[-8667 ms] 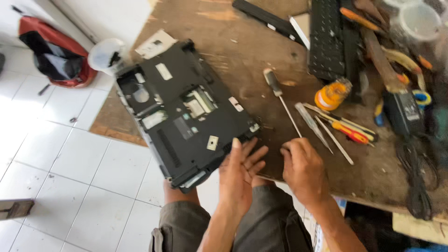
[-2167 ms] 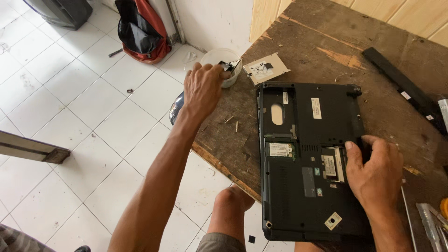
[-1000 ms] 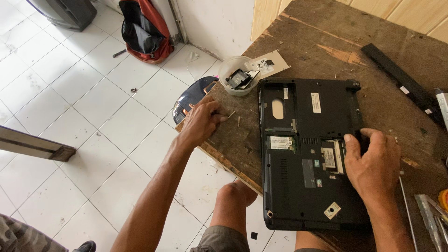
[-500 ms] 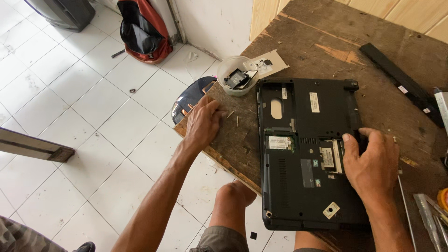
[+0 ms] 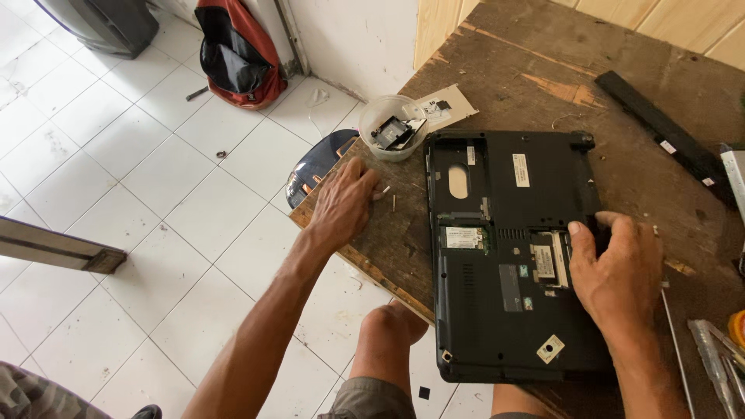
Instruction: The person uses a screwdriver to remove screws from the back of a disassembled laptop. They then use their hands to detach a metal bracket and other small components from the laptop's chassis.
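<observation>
— So, start with the big piece: has your workbench [image 5: 543, 70] setup shifted?

— Hardly. The black laptop [image 5: 508, 256] lies underside up in the same spot as half a second ago, with its covers off and the small green board showing in the open bay. Your right hand [image 5: 621, 271] rests on its right edge just as before, fingers curled over the rim and thumb on the base, so it looks like a steadying hold rather than a grab.

— And my other hand?

— That's what changed. Two seconds back your left hand [image 5: 341, 203] was up at the clear plastic bowl [image 5: 392, 128] of removed parts; since then it has come down and lies palm-down, fingers loosely spread, on the bench's near-left corner.

— Holding anything?

— I can't tell what's under the palm. Two small screws [image 5: 388, 195] lie loose just beside your fingertips, between the hand and the laptop, so I'd judge you're gathering them.
</observation>
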